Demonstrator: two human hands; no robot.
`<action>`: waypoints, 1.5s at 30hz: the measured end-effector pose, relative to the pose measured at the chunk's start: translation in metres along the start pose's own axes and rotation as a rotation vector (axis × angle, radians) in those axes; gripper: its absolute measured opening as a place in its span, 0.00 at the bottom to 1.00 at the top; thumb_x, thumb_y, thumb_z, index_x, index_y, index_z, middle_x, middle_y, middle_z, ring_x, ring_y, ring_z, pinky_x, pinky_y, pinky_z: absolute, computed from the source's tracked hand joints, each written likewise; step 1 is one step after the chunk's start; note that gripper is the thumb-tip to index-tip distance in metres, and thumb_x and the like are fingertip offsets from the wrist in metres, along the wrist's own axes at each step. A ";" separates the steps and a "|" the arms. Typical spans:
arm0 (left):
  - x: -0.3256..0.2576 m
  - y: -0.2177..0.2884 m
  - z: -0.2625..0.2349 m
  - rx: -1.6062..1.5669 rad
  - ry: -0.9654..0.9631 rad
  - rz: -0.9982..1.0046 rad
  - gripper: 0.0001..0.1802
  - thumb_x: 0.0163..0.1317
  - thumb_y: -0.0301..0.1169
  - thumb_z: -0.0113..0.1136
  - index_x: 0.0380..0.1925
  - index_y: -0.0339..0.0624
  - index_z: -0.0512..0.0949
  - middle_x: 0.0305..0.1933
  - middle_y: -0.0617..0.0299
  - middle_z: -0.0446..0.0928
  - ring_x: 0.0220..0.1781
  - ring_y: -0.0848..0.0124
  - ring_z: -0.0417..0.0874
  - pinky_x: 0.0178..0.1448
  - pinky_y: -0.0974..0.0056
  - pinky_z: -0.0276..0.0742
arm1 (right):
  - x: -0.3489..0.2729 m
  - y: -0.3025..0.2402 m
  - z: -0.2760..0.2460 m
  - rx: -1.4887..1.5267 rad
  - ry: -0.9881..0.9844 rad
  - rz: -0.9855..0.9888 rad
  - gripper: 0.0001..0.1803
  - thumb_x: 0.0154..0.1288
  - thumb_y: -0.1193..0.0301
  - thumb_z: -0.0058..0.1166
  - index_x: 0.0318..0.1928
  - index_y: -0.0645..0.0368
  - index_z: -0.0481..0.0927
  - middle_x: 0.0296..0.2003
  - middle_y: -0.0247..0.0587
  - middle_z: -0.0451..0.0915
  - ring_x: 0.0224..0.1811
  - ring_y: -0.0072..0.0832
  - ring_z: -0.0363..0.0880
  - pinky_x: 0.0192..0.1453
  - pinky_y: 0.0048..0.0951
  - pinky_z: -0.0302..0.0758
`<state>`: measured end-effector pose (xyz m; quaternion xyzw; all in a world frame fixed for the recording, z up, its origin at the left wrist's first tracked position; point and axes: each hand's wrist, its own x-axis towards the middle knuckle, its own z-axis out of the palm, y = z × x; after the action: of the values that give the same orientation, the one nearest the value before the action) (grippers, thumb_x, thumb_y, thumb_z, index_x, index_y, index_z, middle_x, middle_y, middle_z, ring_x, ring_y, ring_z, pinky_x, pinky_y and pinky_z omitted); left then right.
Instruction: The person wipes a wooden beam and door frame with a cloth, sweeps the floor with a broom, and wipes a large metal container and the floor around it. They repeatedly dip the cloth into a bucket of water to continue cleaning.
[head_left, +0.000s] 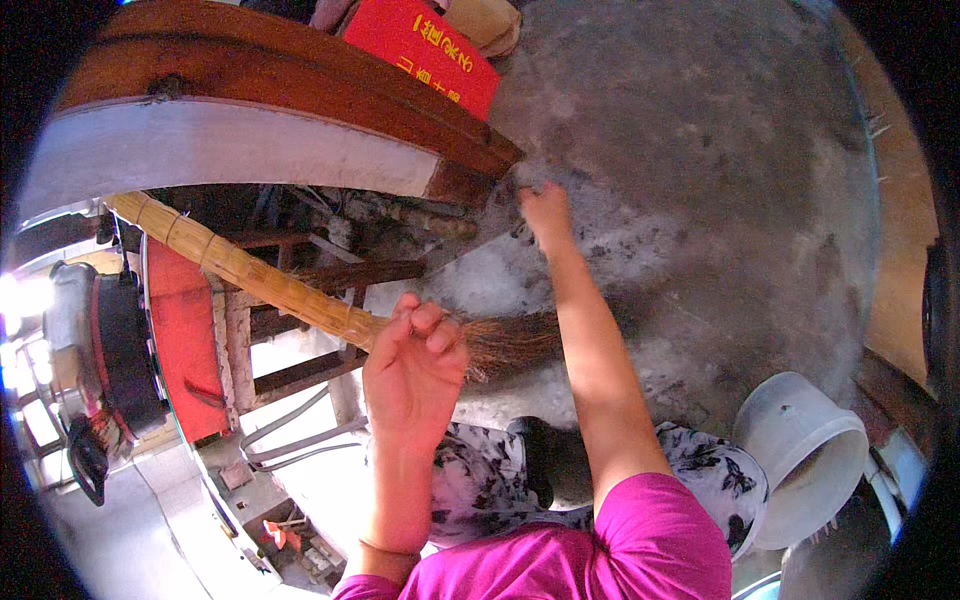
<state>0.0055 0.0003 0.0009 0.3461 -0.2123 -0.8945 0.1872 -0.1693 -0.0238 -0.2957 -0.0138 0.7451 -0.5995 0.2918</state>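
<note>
Left hand (pixel 415 365), fingers curled shut, holds a bamboo-handled broom (pixel 300 300); right hand (pixel 545 212) reaches the dusty concrete floor (pixel 720 200), fingers' spread unclear.

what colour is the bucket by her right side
White, or a pale off-white; the bucket lies tilted on the grey floor. The head view shows it best.

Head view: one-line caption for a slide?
Left hand grips a bamboo-handled broom while the right hand reaches to the dusty concrete floor beside a wooden table.
</note>
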 end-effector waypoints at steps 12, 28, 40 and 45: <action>-0.014 0.006 -0.001 0.040 0.036 0.057 0.08 0.71 0.29 0.55 0.48 0.46 0.75 0.39 0.67 0.74 0.38 0.72 0.71 0.40 0.66 0.70 | 0.056 -0.031 -0.005 -0.142 -0.006 -0.005 0.29 0.59 0.56 0.59 0.55 0.64 0.80 0.50 0.63 0.82 0.56 0.57 0.80 0.61 0.47 0.75; -0.009 -0.004 0.000 0.000 -0.030 0.019 0.10 0.71 0.28 0.51 0.50 0.45 0.74 0.41 0.66 0.74 0.38 0.71 0.71 0.42 0.65 0.70 | 0.022 -0.052 0.014 -0.144 0.249 -0.204 0.27 0.58 0.69 0.60 0.59 0.63 0.77 0.54 0.58 0.80 0.58 0.55 0.78 0.64 0.47 0.73; -0.019 -0.004 -0.003 0.008 -0.019 0.055 0.10 0.72 0.30 0.51 0.51 0.45 0.74 0.41 0.66 0.74 0.36 0.71 0.72 0.42 0.63 0.72 | 0.015 -0.041 0.018 -0.087 0.197 0.039 0.28 0.61 0.63 0.62 0.58 0.67 0.76 0.55 0.60 0.79 0.57 0.56 0.78 0.59 0.51 0.75; -0.023 -0.008 -0.003 -0.014 -0.014 0.042 0.10 0.72 0.30 0.51 0.50 0.45 0.75 0.40 0.66 0.75 0.37 0.71 0.73 0.42 0.64 0.71 | -0.069 -0.115 0.044 0.117 0.354 -0.271 0.27 0.61 0.65 0.60 0.57 0.69 0.75 0.54 0.59 0.76 0.57 0.57 0.76 0.61 0.46 0.73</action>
<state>0.0222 0.0174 0.0071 0.3339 -0.2146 -0.8942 0.2071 -0.1300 -0.0691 -0.1677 0.0088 0.7402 -0.6683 0.0737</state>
